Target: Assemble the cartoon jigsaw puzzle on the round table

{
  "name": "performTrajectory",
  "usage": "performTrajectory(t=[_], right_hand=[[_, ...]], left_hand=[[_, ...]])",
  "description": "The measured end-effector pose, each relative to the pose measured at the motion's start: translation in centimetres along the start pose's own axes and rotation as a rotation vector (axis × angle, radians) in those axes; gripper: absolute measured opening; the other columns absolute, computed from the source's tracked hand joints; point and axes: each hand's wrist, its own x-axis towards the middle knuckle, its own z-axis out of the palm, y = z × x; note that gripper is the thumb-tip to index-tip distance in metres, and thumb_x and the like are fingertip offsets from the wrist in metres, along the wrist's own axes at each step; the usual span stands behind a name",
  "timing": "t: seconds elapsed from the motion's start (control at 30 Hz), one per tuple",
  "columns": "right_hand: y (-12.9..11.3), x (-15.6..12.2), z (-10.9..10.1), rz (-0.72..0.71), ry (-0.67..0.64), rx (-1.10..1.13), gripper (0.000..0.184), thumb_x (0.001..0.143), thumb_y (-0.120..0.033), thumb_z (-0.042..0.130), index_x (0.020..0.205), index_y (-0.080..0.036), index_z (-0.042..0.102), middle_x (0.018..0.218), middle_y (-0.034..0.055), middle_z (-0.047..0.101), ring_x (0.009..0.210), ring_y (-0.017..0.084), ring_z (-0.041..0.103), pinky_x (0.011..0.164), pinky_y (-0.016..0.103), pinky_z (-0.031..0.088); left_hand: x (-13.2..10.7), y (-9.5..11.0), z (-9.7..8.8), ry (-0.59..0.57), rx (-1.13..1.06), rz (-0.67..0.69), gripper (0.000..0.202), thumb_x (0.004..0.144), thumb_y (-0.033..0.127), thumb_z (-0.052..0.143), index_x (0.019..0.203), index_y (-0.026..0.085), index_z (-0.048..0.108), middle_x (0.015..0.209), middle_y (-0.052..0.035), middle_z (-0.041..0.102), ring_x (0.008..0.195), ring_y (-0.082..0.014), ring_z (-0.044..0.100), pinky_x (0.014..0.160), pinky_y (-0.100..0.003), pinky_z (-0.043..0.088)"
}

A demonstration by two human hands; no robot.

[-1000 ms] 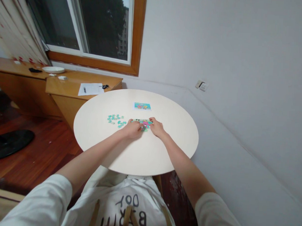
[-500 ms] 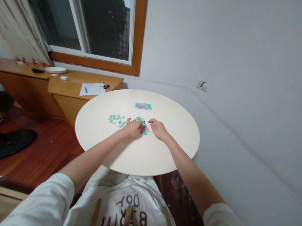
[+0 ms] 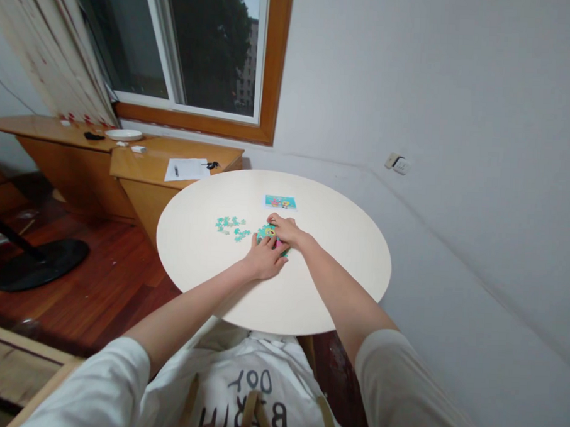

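Note:
A partly joined jigsaw puzzle (image 3: pixel 266 231), turquoise with yellow and pink, lies near the middle of the round white table (image 3: pixel 207 267). My left hand (image 3: pixel 265 260) rests over its lower edge, fingers spread and laid on the joined pieces. From the upper right, my right hand (image 3: pixel 287 231) bends over the puzzle with curled fingers, its tips at the puzzle's edge. Whatever is between those fingers is hidden. Loose turquoise puzzle pieces (image 3: pixel 228 223) are scattered to the left of the puzzle. Behind it lies a picture card (image 3: pixel 280 202) with cartoon figures on turquoise.
A wooden cabinet (image 3: pixel 172 193) adjoins the table at the back left, bearing a paper sheet (image 3: pixel 185 169) and a white plate (image 3: pixel 123 135). The wall (image 3: pixel 456 183) runs close along the right. A black stand base (image 3: pixel 41 264) is on the floor at left.
My right hand has moved left onto the puzzle's upper right. My left hand has shifted down to its near edge, with its fingers now spread. The view has turned slightly left.

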Motion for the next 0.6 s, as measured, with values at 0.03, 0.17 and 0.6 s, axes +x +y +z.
performTrajectory(t=[0.03,0.17,0.6], right_hand=[[0.0,0.2,-0.1,-0.017,-0.017,0.010,0.049,0.073,-0.003,0.042,0.114,-0.028,0.051,0.113,-0.0022,0.069,0.105,0.016,0.060,0.102,0.037,0.031],[0.0,0.4,-0.6,-0.079,-0.060,0.026,0.049,0.070,-0.002,0.043,0.113,-0.025,0.051,0.118,0.0007,0.067,0.112,0.017,0.057,0.107,0.043,0.020],[2.0,-7.7,-1.9,-0.001,0.048,-0.104,0.037,0.083,-0.005,0.034,0.116,-0.016,0.048,0.111,0.0119,0.068,0.108,0.020,0.059,0.107,0.045,0.012]], left_hand=[[-0.1,-0.1,0.0,-0.002,-0.007,0.005,0.045,0.093,0.042,0.034,0.133,0.026,0.045,0.136,-0.0146,0.048,0.124,-0.0330,0.043,0.103,-0.067,0.017],[-0.3,-0.4,0.0,-0.003,-0.051,0.005,0.043,0.093,0.043,0.034,0.133,0.029,0.045,0.137,-0.0113,0.048,0.127,-0.0310,0.041,0.105,-0.069,0.009],[-0.2,-1.1,0.0,0.032,-0.086,-0.049,0.039,0.093,0.041,0.036,0.128,0.027,0.047,0.131,-0.0093,0.056,0.124,-0.0311,0.044,0.105,-0.071,0.005]])
